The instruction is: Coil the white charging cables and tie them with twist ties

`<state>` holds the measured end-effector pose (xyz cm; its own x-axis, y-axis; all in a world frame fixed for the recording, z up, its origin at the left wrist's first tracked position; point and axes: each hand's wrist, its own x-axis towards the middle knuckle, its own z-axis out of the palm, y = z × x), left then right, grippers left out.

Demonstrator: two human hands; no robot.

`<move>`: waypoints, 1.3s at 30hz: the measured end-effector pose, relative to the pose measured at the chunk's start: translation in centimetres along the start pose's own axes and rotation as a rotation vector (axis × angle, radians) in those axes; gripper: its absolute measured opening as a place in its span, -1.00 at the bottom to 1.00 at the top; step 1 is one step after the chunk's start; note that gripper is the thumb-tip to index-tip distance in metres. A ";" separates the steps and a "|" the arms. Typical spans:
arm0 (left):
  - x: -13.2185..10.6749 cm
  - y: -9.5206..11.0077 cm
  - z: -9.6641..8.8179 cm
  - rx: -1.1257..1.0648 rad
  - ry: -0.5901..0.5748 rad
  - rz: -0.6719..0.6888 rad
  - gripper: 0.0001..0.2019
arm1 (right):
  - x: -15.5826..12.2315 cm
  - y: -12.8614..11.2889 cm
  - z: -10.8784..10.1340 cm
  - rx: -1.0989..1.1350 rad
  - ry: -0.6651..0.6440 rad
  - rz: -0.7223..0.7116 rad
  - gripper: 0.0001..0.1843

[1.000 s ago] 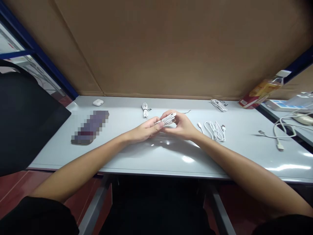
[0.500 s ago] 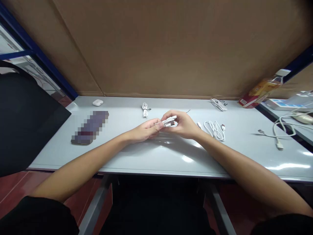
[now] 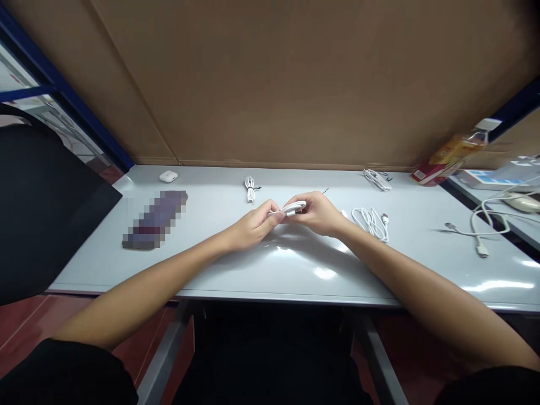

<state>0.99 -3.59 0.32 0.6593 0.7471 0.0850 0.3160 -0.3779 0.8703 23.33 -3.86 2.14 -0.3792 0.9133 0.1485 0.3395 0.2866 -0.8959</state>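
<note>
Bridging both hands (image 3: 287, 216): white cable (image 3: 293, 207)

No lettering can be read; the bottle (image 3: 453, 153) label's print is perhaps too blurred.

pixelated purple flat object (image 3: 155, 219): blurred, unidentifiable
folded white cable (image 3: 292, 208): partly hidden by fingers
orange-labelled clear plastic bottle (image 3: 455, 153): label illegible

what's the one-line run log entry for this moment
left hand: holds folded white cable | right hand: holds same cable | table: loose cable right of hands, tied cable behind
</note>
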 end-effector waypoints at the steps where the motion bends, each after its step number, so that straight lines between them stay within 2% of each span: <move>1: 0.0 -0.1 0.0 -0.010 0.009 0.005 -0.61 | 0.0 0.1 0.0 0.007 0.004 0.014 -0.70; 7: 0.6 -0.6 -0.2 -0.016 0.132 0.140 -0.67 | -0.1 -0.3 0.1 0.057 0.031 0.127 -0.61; 12: 1.1 -1.1 -0.3 -0.212 0.068 0.072 -0.62 | -0.3 -0.8 0.2 0.114 -0.035 0.158 -0.58; 16: 1.4 -0.9 -0.4 -0.391 0.074 0.012 -0.55 | -0.1 -0.8 -0.2 0.146 -0.117 0.082 -0.69; 19: 1.5 -0.6 -0.7 -0.439 0.065 0.001 -0.55 | 0.1 -0.6 -0.6 0.084 -0.127 -0.021 -0.68; 23: 1.3 -0.5 -1.2 -0.428 0.015 -0.030 -0.54 | 0.1 -0.3 -0.7 -0.090 -0.006 -0.110 -0.62; 28: 1.1 -0.4 -1.8 -0.354 -0.114 -0.028 -0.52 | -0.1 0.2 -0.2 -0.172 0.140 -0.111 -0.51; 33: 0.9 0.4 -2.1 -0.236 -0.180 0.011 -0.58 | -0.1 0.5 0.5 -0.033 0.101 -0.071 -0.50; 37: 0.9 0.6 -2.0 -0.219 -0.169 0.054 -0.59 | 0.0 0.2 1.0 0.126 0.027 -0.058 -0.54; 39: 1.0 0.3 -1.7 -0.266 -0.154 0.060 -0.58 | -0.1 0.0 0.9 0.086 0.050 -0.084 -0.55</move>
<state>0.59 -2.01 1.47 0.7731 0.6288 0.0833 0.0969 -0.2468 0.9642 22.56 -4.19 1.76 -0.3591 0.9011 0.2429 0.2324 0.3384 -0.9119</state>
